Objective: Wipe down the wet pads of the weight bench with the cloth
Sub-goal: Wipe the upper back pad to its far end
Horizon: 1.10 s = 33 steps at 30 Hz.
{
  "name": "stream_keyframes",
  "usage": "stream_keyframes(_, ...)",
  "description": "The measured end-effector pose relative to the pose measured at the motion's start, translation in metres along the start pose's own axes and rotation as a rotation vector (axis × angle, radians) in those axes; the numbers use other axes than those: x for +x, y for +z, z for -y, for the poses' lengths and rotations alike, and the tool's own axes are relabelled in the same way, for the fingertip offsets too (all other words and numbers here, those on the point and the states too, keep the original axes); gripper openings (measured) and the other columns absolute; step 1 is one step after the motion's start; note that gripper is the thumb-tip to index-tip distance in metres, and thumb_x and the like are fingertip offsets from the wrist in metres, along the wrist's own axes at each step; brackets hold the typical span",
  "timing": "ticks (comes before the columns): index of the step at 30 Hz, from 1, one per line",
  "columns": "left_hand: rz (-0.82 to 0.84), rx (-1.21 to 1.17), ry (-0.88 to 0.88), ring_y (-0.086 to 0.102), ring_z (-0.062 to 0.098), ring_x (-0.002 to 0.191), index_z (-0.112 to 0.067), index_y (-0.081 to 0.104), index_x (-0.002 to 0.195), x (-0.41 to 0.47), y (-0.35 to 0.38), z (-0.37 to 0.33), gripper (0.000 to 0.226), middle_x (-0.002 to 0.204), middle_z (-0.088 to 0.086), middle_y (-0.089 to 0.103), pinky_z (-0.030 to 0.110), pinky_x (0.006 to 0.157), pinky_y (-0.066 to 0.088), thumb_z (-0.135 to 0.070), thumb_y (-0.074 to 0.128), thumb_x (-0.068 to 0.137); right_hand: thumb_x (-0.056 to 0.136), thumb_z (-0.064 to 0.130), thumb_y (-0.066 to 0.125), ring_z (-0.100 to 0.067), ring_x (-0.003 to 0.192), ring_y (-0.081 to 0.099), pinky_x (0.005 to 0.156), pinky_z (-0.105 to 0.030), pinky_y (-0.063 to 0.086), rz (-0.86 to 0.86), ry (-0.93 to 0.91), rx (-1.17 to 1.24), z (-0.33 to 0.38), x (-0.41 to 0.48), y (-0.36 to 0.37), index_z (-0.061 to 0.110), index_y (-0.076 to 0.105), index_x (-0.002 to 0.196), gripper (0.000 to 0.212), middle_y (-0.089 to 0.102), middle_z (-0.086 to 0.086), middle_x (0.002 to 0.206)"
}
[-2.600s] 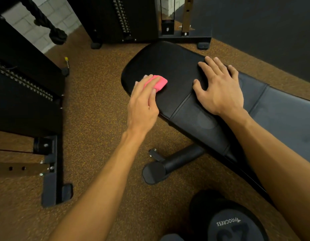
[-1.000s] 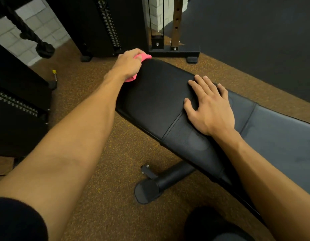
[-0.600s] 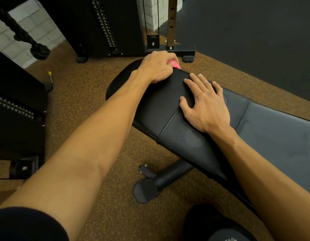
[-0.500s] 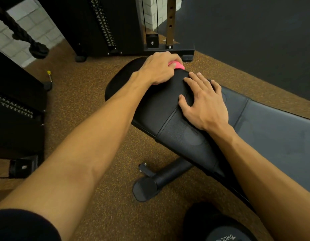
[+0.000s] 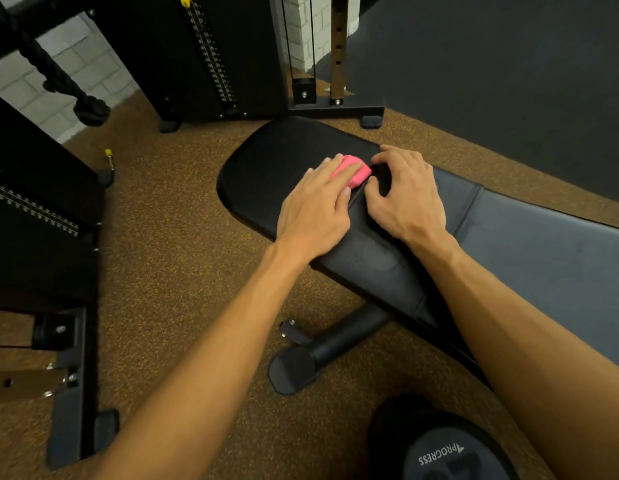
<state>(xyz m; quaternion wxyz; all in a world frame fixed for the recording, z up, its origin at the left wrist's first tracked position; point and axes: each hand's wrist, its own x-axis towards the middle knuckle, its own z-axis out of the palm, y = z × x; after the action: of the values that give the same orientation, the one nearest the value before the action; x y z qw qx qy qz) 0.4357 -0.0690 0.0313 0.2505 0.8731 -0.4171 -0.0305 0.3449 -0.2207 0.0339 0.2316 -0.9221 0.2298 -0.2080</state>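
Head view puts my left hand [image 5: 315,206] flat on the small bunched pink cloth [image 5: 353,171], fingers stretched straight over it and pressing it onto the black vinyl end pad [image 5: 266,168] of the weight bench. That grip clamps nothing. The cloth is only pinned under the fingers, right where the end pad meets the stitched seam [image 5: 355,199]. My right hand [image 5: 405,199] sits just beside it on the short middle panel [image 5: 377,258], fingers arched with the tips down on the vinyl. Its forefinger and thumb are at the cloth's far edge, and I cannot tell whether that grip has pinched the cloth or merely touches the pad beside it.

As I judge it, the step in hand is wiping across the seam toward the middle panel. To do it well I would press evenly through all the fingers so the wad doesn't roll out from under them. I would run the cloth along the seam groove, where water likely collects, and overlap each pass. The cloth is small and balled, so spreading it flatter would cover more. I can't pick out wet patches on the dark vinyl, so I would cover everything, including the long grey pad [image 5: 543,258] to the right. The right hand should brace clear of the cloth's path.
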Motion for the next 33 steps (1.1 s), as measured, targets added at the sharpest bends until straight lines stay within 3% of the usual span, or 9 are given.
stream_keyframes(7, -0.074, 0.000, -0.192, 0.024, 0.013, 0.161, -0.030, 0.037, 0.165, -0.019, 0.000, -0.017, 0.050, 0.173, -0.005, 0.031, 0.037, 0.131, 0.016, -0.031, 0.039, 0.114, 0.100, 0.031, 0.057, -0.024, 0.150, 0.044, 0.126, -0.043, 0.032, 0.028, -0.031, -0.063, 0.002, -0.012, -0.003, 0.012, 0.064, 0.143, 0.047, 0.056, -0.007, 0.158)
stream_keyframes(15, -0.141, 0.027, -0.390, 0.019, 0.017, 0.163, -0.031, 0.034, 0.165, -0.033, 0.003, -0.042, 0.055, 0.175, -0.001, 0.027, 0.038, 0.132, 0.008, -0.024, 0.048, 0.112, 0.106, 0.033, 0.050, -0.029, 0.157, 0.036, 0.131, -0.048, 0.025, 0.100, -0.113, -0.095, -0.003, -0.021, -0.011, 0.010, 0.055, 0.153, 0.052, 0.046, -0.013, 0.165)
stream_keyframes(33, -0.098, -0.052, -0.536, 0.007, 0.022, 0.165, -0.030, 0.024, 0.168, -0.039, 0.001, -0.059, 0.062, 0.177, 0.001, 0.016, 0.042, 0.132, 0.001, -0.021, 0.048, 0.112, 0.110, 0.032, 0.036, -0.037, 0.164, 0.019, 0.133, -0.056, 0.015, 0.233, -0.220, -0.242, -0.005, -0.040, -0.017, 0.004, 0.036, 0.164, 0.060, 0.026, -0.022, 0.174)
